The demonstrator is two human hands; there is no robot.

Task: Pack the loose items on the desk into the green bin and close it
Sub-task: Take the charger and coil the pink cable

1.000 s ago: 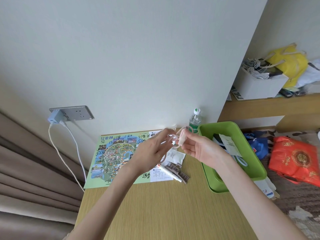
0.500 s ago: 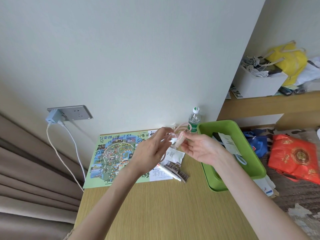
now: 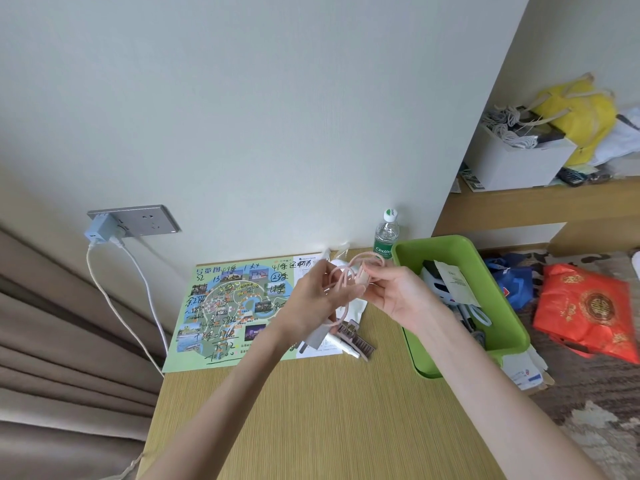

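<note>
Both hands hold a pink charging cable [image 3: 341,275] above the desk, just left of the green bin [image 3: 512,327]. My left hand [image 3: 313,299] grips the coiled loops, and a grey plug end hangs below it. My right hand [image 3: 398,292] pinches the cable's pink connector end. The open bin holds papers, a white cable and dark items. On the desk under my hands lie a white packet [image 3: 355,308], a white pen [image 3: 343,344] and a brown hair clip [image 3: 356,339].
A colourful map sheet [image 3: 228,306] lies flat at the desk's back left. A water bottle [image 3: 385,233] stands against the wall beside the bin. A charger with white cables [image 3: 104,233] hangs from the wall socket. A red bag [image 3: 588,310] lies right of the bin.
The cable's loops have grown wider between my hands. The grey plug end now hangs lower, under my left hand. The hands stay in about the same place.
</note>
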